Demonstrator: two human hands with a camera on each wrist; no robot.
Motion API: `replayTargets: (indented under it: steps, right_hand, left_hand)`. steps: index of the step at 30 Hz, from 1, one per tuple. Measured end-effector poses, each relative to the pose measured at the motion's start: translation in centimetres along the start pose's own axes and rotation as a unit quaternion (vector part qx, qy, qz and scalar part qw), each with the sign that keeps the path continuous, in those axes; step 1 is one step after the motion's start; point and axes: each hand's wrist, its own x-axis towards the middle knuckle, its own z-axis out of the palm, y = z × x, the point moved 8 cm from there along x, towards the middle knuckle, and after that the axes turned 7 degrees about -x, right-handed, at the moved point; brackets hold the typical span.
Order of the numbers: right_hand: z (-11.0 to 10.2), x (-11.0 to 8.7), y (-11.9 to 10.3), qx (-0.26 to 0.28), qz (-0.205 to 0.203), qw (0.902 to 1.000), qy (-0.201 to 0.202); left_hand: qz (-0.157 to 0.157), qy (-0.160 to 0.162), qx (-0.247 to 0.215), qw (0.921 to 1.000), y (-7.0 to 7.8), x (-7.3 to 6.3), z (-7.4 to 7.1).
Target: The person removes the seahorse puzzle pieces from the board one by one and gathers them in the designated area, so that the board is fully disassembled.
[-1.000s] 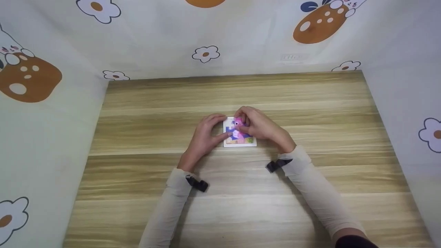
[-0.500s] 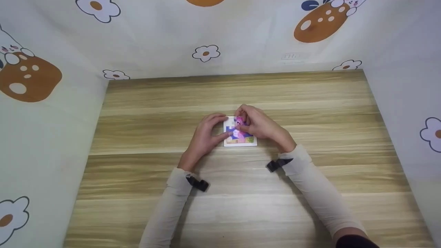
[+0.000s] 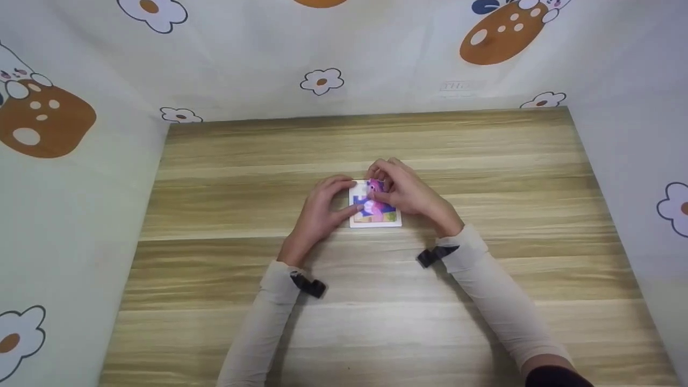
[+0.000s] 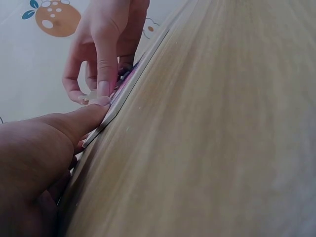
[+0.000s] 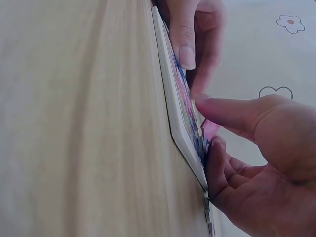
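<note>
A small square jigsaw puzzle (image 3: 376, 224) with a white border lies on the table, its picture pink, blue and yellow. My left hand (image 3: 324, 207) holds its left side, the thumb pressing on the picture and a finger at the upper left corner. In the left wrist view the left thumb (image 4: 84, 118) reaches over the near edge. My right hand (image 3: 411, 191) pinches a pink puzzle piece (image 5: 211, 129) between thumb and fingers over the puzzle's upper part. The right hand covers the upper right corner in the head view.
A few thin pieces (image 5: 208, 215) lie beyond the puzzle's corner in the right wrist view. The wood-grain table (image 3: 344, 333) is bounded by pale walls with printed flowers (image 3: 322, 81) at the back and both sides.
My right hand has shifted slightly up and right, and the pink piece has moved a little with it. The left hand keeps its place on the puzzle.
</note>
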Motion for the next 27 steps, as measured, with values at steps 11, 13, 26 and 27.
replayTargets:
  steps: [11,13,26,27]
  right_hand:
    - [-0.21,0.05,-0.41,0.007,-0.014,0.9999,0.003]
    - [-0.19,-0.02,-0.46,-0.001,-0.013,0.9999,0.0]
    - [-0.42,-0.42,-0.96,-0.018,-0.017,0.9997,-0.009]
    - [-0.48,-0.48,-1.01,-0.019,-0.016,0.9997,-0.008]
  left_hand:
    - [0.009,0.007,0.001,0.9999,0.16,-0.08,-0.1]
    - [0.009,0.007,0.001,0.9999,0.19,-0.08,-0.11]
    - [0.003,0.005,0.003,1.0,0.19,-0.09,-0.09]
    - [0.005,0.005,0.003,1.0,0.21,-0.1,-0.09]
